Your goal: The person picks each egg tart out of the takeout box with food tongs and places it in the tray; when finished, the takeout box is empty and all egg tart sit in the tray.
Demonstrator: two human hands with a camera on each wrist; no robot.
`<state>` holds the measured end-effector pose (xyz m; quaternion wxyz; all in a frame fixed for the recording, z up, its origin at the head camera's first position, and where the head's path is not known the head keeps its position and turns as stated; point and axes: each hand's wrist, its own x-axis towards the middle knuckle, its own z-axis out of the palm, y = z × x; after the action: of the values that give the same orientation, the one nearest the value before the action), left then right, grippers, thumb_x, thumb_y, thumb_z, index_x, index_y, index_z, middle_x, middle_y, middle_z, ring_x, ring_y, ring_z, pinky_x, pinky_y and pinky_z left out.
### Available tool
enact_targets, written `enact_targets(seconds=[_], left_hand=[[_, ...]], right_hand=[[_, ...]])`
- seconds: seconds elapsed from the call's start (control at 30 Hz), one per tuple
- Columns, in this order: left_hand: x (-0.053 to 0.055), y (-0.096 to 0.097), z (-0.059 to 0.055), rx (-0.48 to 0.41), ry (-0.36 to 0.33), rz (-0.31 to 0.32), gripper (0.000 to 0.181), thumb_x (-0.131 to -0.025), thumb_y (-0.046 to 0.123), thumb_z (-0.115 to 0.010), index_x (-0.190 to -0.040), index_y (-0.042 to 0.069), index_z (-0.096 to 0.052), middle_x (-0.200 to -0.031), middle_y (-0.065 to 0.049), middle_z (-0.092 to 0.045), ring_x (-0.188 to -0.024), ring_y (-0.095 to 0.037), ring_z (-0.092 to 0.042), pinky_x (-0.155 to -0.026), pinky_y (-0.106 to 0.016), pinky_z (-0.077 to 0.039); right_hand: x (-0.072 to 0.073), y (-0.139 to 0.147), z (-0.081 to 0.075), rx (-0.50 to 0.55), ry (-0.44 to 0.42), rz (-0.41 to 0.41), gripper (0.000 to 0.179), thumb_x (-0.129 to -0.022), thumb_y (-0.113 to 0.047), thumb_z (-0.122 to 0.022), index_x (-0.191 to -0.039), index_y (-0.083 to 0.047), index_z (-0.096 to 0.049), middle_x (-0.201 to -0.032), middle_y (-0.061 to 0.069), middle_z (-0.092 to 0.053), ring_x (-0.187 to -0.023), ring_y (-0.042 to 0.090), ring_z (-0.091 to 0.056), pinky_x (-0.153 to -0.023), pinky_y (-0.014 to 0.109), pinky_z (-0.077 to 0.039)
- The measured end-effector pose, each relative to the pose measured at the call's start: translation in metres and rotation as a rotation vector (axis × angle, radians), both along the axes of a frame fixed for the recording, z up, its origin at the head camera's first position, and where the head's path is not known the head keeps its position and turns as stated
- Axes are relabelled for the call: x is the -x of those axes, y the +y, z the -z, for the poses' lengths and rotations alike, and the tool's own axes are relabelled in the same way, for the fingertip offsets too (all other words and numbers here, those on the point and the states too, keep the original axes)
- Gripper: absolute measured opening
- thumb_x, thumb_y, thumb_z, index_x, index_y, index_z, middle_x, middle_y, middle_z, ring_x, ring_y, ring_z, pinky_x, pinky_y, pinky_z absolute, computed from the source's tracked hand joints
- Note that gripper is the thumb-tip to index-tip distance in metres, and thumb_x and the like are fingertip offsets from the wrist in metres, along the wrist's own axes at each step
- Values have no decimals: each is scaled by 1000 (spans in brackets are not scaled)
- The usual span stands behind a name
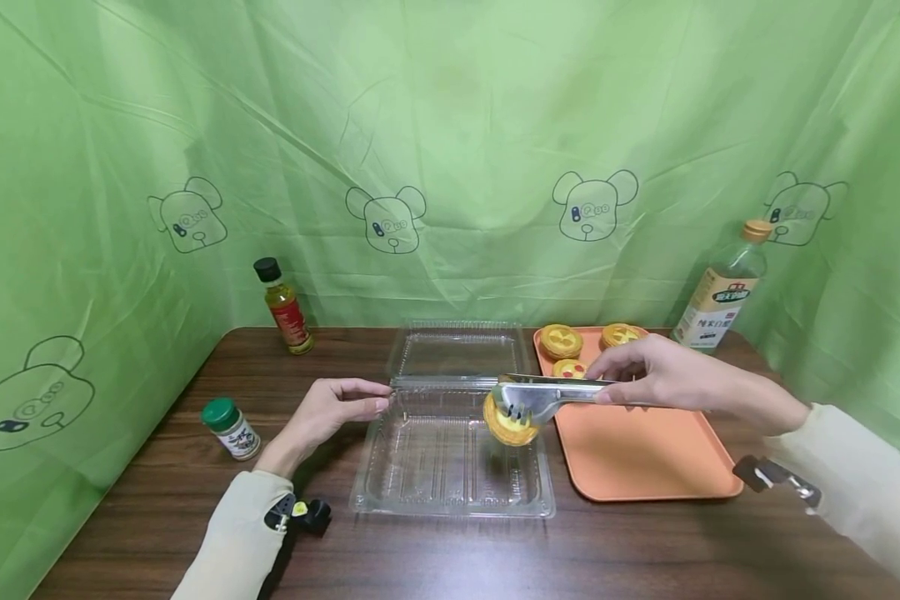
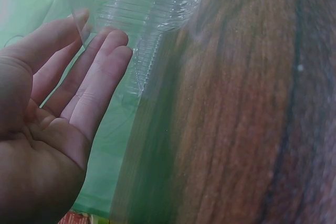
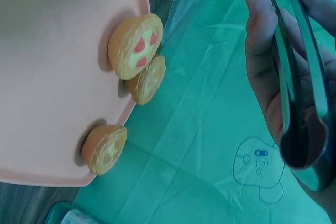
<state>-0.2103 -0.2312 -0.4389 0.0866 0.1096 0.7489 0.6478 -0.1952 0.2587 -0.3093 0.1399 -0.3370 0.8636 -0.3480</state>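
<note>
With my right hand (image 1: 656,375) I grip metal tongs (image 1: 547,398), whose fork-like ends clasp an egg tart (image 1: 508,423). The tart is tilted and hangs over the right half of a clear plastic clamshell box (image 1: 450,500). At the box's left side, near the hinge, my left hand (image 1: 337,410) pinches the plastic edge between thumb and fingers, as the left wrist view shows. Several more tarts (image 1: 561,342) sit at the far end of an orange tray (image 1: 645,467); one with red pieces (image 3: 137,45) shows in the right wrist view.
The box's lid (image 1: 457,354) lies folded back behind it. At the left stand a green-capped shaker (image 1: 232,429) and, farther back, a red-labelled oil bottle (image 1: 288,312). A large bottle with an orange cap (image 1: 720,292) stands behind the tray. Green cloth (image 1: 465,125) encloses the table.
</note>
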Motion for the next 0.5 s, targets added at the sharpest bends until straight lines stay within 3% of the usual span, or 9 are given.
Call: enact_targets(seconds=[0.13, 0.3, 0.5], left_hand=[[0, 0, -1, 7, -15, -7, 32, -93, 9, -84, -121, -6, -76, -115, -17, -77, -100, -19, -76, -90, -36, -63], [1, -1, -1, -1, -9, -1, 33, -93, 7, -83, -122, -8, -75, -116, -19, -77, -99, -19, -76, -90, -38, -63], [1, -1, -2, -6, -16, -3, 32, -93, 7, -83, -121, -7, -76, -114, -18, -77, -99, -20, -76, -90, -37, -63]], right_hand=[[0, 8, -2, 4, -1, 20, 15, -98, -21, -80, -114, -19, -79, -84, -1, -72, -68, 14, -64, -54, 29, -56], [-2, 18, -6, -17, -19, 102, 19, -98, -23, -80, -116, -18, -78, -85, 2, -71, -69, 16, -64, -56, 31, -57], [-6, 35, -7, -54, 40, 179, 20, -98, -24, -80, -117, -17, -78, -81, -2, -70, -69, 15, -64, -57, 29, -56]])
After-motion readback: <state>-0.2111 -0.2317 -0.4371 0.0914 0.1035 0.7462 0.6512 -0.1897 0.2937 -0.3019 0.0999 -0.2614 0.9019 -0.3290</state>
